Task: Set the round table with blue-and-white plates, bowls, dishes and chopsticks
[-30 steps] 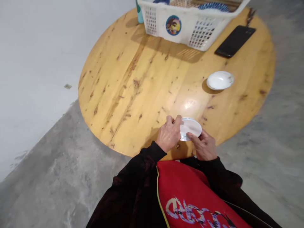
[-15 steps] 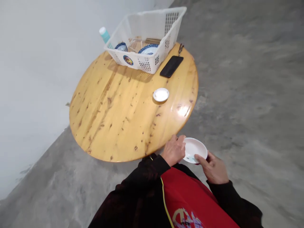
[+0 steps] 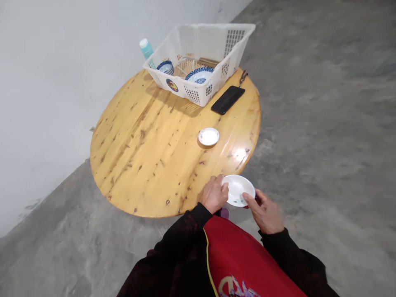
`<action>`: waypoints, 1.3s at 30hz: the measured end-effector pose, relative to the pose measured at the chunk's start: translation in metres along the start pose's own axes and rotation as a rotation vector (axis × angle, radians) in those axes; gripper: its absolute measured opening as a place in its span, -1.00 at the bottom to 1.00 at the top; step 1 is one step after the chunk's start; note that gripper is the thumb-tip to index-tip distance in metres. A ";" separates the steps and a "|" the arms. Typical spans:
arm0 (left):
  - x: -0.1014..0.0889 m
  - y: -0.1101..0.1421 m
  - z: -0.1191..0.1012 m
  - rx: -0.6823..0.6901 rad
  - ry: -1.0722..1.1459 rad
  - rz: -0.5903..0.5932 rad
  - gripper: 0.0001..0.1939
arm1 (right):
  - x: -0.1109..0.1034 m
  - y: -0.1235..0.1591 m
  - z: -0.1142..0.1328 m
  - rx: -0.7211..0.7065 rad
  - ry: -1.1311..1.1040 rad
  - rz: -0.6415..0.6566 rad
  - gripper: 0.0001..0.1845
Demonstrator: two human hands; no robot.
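A white bowl (image 3: 237, 188) with small greenish marks inside is held between both hands, close to the near right edge of the round wooden table (image 3: 148, 152). My left hand (image 3: 215, 194) is closed at the bowl's left rim. On the opposite side, my right hand (image 3: 265, 212) grips the rim with the thumb inside and the fingers partly hidden underneath. A small white dish (image 3: 208, 136) lies on the tabletop beyond the bowl.
At the table's far side stands a white plastic basket (image 3: 202, 99) with blue-patterned bowls (image 3: 165, 68), a plate (image 3: 199, 75) and chopsticks (image 3: 208, 62). Beside it lie a black phone (image 3: 228, 100) and a turquoise bottle (image 3: 146, 48). A wall (image 3: 46, 103) borders the left.
Both hands and the bowl have shifted left and slightly up in the picture, closer to the table edge. The basket and phone appear lower as the view has tilted.
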State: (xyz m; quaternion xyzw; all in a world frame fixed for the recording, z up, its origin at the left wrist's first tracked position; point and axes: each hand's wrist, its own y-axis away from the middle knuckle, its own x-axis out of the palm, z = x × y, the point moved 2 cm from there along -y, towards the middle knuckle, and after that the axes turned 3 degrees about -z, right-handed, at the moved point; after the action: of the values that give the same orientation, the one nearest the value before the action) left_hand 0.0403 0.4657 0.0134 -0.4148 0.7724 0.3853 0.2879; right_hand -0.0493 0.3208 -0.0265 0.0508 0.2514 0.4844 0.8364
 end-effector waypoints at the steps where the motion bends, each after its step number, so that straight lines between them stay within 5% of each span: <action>1: -0.005 -0.008 0.000 -0.018 0.017 -0.024 -0.58 | 0.002 -0.011 0.005 -0.038 0.041 -0.005 -0.35; 12: -0.067 -0.096 0.010 -0.071 0.148 -0.189 -0.62 | 0.047 -0.135 0.075 -0.298 0.228 0.000 -0.49; 20: -0.076 -0.143 0.026 -0.168 0.234 -0.255 -0.63 | 0.078 -0.200 0.089 -0.307 0.260 0.039 -0.48; 29: -0.075 -0.169 0.025 -0.307 0.152 -0.267 -0.70 | 0.093 -0.241 0.092 -0.433 0.493 0.070 -0.47; 39: -0.077 -0.173 0.021 -0.402 0.032 -0.240 -0.73 | 0.097 -0.247 0.090 -0.461 0.604 0.143 -0.45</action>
State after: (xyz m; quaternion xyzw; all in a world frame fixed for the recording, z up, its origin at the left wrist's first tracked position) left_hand 0.2297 0.4528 -0.0008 -0.5587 0.6296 0.4878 0.2312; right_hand 0.2263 0.2863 -0.0658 -0.2660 0.3669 0.5784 0.6783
